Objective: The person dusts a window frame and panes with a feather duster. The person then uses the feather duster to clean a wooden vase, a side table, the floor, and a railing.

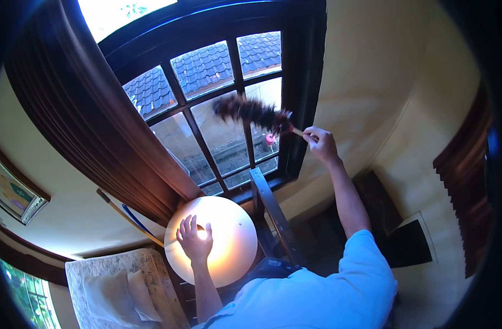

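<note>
A feather duster (251,112) with dark brown, fluffy feathers is held up against or just in front of the window (220,129). My right hand (321,145) is closed around its thin pale handle, to the right of the panes. The feathers are slightly blurred. Lower down, my left hand (196,241) has its fingers spread over a large white lampshade (237,236), beside its lit top opening. Whether that hand touches the shade I cannot tell.
A brown curtain (103,120) hangs left of the window. A narrow dark wooden frame (275,211) stands below it. At lower left are a floral mattress (81,268) with pillows (111,296), a wooden stick (130,216) and a framed picture (18,192).
</note>
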The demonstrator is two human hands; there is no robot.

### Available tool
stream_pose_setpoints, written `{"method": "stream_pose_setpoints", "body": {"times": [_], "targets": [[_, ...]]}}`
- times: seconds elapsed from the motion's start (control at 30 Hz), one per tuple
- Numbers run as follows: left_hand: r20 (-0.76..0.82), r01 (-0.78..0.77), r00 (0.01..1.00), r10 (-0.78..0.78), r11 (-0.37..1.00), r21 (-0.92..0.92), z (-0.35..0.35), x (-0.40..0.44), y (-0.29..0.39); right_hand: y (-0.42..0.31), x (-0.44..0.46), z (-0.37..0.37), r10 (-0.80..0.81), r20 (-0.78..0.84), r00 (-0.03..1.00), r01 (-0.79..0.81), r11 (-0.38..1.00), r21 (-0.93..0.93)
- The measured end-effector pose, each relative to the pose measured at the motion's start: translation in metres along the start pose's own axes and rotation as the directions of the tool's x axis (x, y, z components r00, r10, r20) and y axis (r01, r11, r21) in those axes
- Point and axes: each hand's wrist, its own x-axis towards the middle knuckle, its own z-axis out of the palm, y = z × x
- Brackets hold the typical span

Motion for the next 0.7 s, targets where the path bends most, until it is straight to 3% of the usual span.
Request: {"method": "stream_pose_setpoints", "body": {"times": [0.03, 0.13, 0.23, 0.33, 0.37, 0.47, 0.5, 0.63, 0.7], "targets": [[0.008, 0.006, 1.000, -0.006, 1.000, 0.007, 0.000, 0.000, 0.001, 0.003, 0.000, 0.000, -0.009, -0.035, 0.999, 0.010, 1.000, 0.029], [0.028, 0.011, 1.000, -0.012, 1.000, 0.027, -0.002, 0.000, 0.001, 0.022, -0.006, 0.002, 0.005, 0.065, 0.998, 0.002, 0.994, -0.107], [0.021, -0.002, 1.000, 0.001, 0.999, 0.034, 0.000, 0.002, 0.001, 0.014, -0.008, -0.009, -0.033, 0.053, 0.998, 0.045, 0.968, -0.246], [0.021, 0.004, 1.000, -0.005, 0.999, 0.032, -0.001, 0.000, 0.002, 0.007, -0.007, -0.013, -0.017, -0.118, 0.993, 0.017, 1.000, 0.000], [0.025, 0.013, 1.000, -0.014, 1.000, 0.022, -0.003, 0.001, 0.004, 0.007, -0.009, -0.015, 0.003, -0.088, 0.996, -0.002, 1.000, 0.002], [0.040, 0.009, 0.999, -0.010, 0.999, 0.032, -0.005, 0.001, 0.005, 0.008, -0.019, -0.014, 0.139, 0.058, 0.989, -0.124, 0.970, -0.211], [0.039, 0.003, 0.999, -0.005, 0.999, 0.043, -0.005, 0.001, 0.005, 0.020, -0.022, -0.008, 0.056, 0.042, 0.998, -0.041, 0.957, -0.286], [0.027, 0.012, 1.000, -0.013, 0.999, 0.030, -0.001, 0.001, 0.002, 0.024, -0.024, -0.005, -0.021, -0.209, 0.978, 0.024, 1.000, 0.011], [0.041, 0.014, 0.999, -0.016, 0.999, 0.041, -0.003, 0.001, 0.003, 0.024, -0.027, -0.009, 0.099, -0.129, 0.987, -0.097, 0.995, 0.018]]}}
